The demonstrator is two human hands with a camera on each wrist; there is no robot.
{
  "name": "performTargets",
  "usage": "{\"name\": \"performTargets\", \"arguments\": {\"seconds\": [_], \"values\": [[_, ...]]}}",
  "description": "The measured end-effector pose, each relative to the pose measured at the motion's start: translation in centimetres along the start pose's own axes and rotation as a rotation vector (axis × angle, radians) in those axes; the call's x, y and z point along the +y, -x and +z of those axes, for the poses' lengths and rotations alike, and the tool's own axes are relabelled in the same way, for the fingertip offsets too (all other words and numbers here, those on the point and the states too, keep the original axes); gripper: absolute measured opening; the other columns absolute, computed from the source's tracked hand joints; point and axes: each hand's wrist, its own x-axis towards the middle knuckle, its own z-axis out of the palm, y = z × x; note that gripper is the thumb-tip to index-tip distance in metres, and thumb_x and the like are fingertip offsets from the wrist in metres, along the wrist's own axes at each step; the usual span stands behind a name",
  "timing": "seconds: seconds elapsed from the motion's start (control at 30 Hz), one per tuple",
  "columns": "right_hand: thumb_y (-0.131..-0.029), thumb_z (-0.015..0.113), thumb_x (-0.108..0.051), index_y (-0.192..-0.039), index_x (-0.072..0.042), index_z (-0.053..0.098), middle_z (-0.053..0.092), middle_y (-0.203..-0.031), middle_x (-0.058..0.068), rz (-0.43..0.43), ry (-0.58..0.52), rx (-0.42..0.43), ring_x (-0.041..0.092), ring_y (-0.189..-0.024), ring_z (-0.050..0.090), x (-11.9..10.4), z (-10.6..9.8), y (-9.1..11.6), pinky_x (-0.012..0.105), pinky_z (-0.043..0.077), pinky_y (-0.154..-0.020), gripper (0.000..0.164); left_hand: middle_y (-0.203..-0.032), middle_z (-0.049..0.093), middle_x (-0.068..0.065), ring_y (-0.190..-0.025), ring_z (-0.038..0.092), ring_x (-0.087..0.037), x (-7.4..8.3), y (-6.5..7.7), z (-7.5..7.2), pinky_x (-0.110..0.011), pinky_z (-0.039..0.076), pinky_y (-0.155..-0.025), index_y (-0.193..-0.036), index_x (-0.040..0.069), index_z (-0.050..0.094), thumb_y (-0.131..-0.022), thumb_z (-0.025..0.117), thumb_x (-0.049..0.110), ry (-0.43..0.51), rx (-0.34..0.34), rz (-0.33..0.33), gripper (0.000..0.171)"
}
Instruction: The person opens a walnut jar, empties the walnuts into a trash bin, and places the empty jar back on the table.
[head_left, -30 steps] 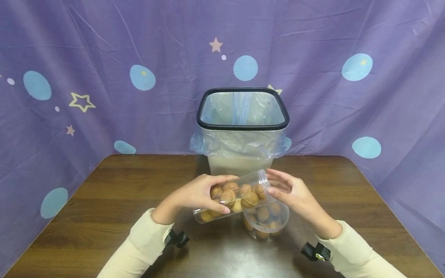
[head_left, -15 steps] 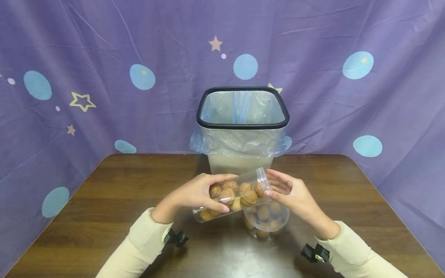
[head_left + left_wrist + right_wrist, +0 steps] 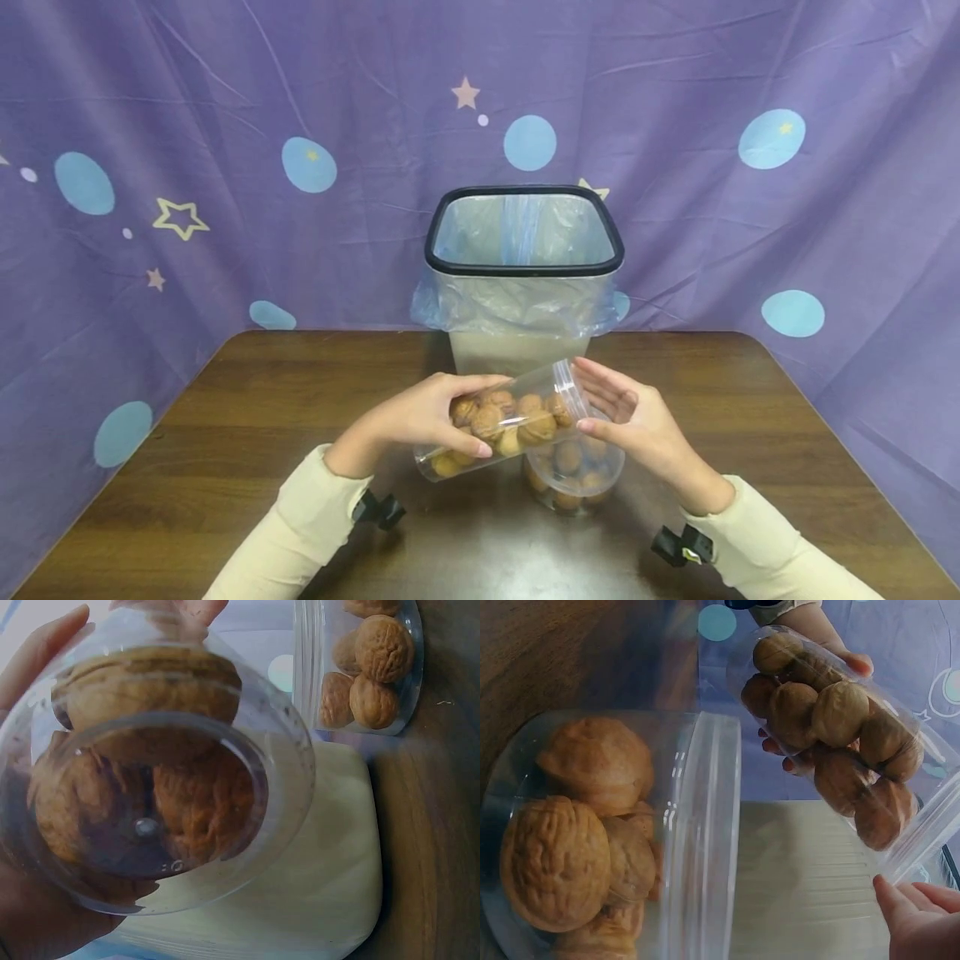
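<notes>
My left hand (image 3: 423, 417) grips a clear plastic jar (image 3: 487, 462) of walnuts (image 3: 536, 425) near its base, thumb toward me. The jar lies tilted above the table, its ribbed rim end raised to the right. At that rim my right hand (image 3: 645, 425) reaches round with fingers extended and thumb tip at the edge; the right wrist view shows fingertips (image 3: 885, 892) right at the rim. Below stands a second clear jar (image 3: 705, 832), also holding walnuts, partly hidden by the tilted one. The left wrist view looks at the held jar's base (image 3: 172, 892).
Behind the jars stands a pale trash bin (image 3: 517, 350) with a black rim (image 3: 525, 270) and a clear bluish bag (image 3: 427, 304) folded over it. All this is on a brown wooden table (image 3: 300, 400). A purple patterned curtain (image 3: 375, 83) hangs behind.
My right hand's thumb has slipped slightly lower along the rim of the tilted jar. The left hand and both jars stay nearly in place.
</notes>
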Motion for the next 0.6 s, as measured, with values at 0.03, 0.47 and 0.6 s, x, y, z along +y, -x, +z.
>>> {"name": "performTargets", "arguments": {"seconds": [0.03,0.47,0.6], "values": [[-0.079,0.064,0.012,-0.134,0.021,0.03,0.042,-0.138,0.029,-0.016,-0.01,-0.006,0.007,-0.122,0.05,0.03,-0.03,0.03,0.024,0.04,-0.1,0.065,-0.111,0.066,0.002,-0.093,0.062,-0.009,0.01,0.01,-0.04,-0.027,0.051,-0.083,-0.14,0.018,0.045,-0.074,0.08,0.031,0.008,-0.005,0.007,0.076],[-0.078,0.063,0.015,-0.14,0.016,0.024,0.043,-0.144,0.004,-0.113,-0.121,-0.137,0.013,-0.131,0.041,0.01,-0.54,0.01,0.026,0.034,-0.106,0.074,-0.115,0.065,0.001,-0.096,0.061,-0.01,0.23,0.13,-0.17,-0.028,0.05,-0.086,-0.14,0.016,0.045,-0.076,0.079,0.027,0.079,-0.051,0.025,0.074],[-0.077,0.061,0.018,-0.141,0.016,0.02,0.039,-0.147,0.009,-0.138,-0.128,-0.196,0.014,-0.133,0.038,0.31,-0.87,-0.16,0.027,0.032,-0.107,0.076,-0.116,0.065,0.0,-0.097,0.061,-0.01,0.28,0.18,-0.18,-0.027,0.05,-0.087,-0.14,0.014,0.044,-0.076,0.079,0.027,0.085,-0.053,0.024,0.075]]}}
